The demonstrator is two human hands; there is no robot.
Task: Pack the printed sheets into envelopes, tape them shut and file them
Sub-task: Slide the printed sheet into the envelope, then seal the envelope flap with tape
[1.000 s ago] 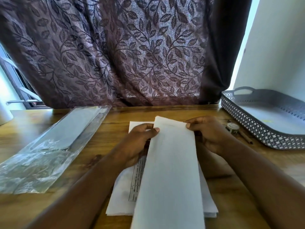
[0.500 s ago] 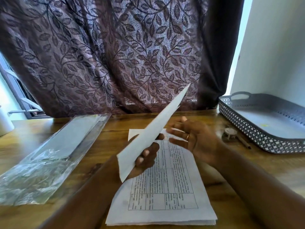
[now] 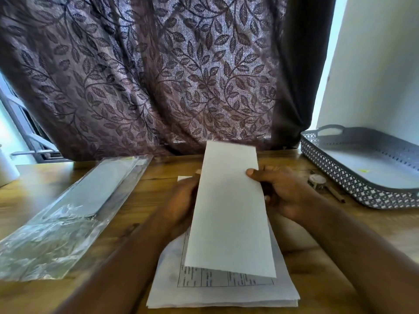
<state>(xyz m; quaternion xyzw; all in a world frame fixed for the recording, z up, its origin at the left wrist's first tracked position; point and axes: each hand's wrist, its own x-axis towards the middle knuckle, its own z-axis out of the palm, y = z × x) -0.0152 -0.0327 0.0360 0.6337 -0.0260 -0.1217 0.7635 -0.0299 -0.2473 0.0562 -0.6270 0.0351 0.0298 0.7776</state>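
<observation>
A folded white sheet (image 3: 229, 214) is held up above the table, its blank side toward me. My left hand (image 3: 181, 205) grips its left edge, with the fingers behind the paper. My right hand (image 3: 283, 191) holds the right edge, thumb on the front. Beneath them lies a stack of printed sheets (image 3: 217, 288) with a table printed on the top page. A clear plastic pack of envelopes (image 3: 74, 207) lies on the left of the wooden table (image 3: 340, 279).
A grey perforated tray (image 3: 353, 177) stands at the right, against a white wall. A small roll of tape (image 3: 317, 180) and a brown stick-like thing (image 3: 335, 195) lie beside it. A leaf-patterned curtain (image 3: 158, 75) hangs behind the table. A white object (image 3: 6, 171) sits at the far left.
The folded sheet was lifted off the stack, swung up edge-on in my left hand, and is now held flat-faced by both hands above the stack.
</observation>
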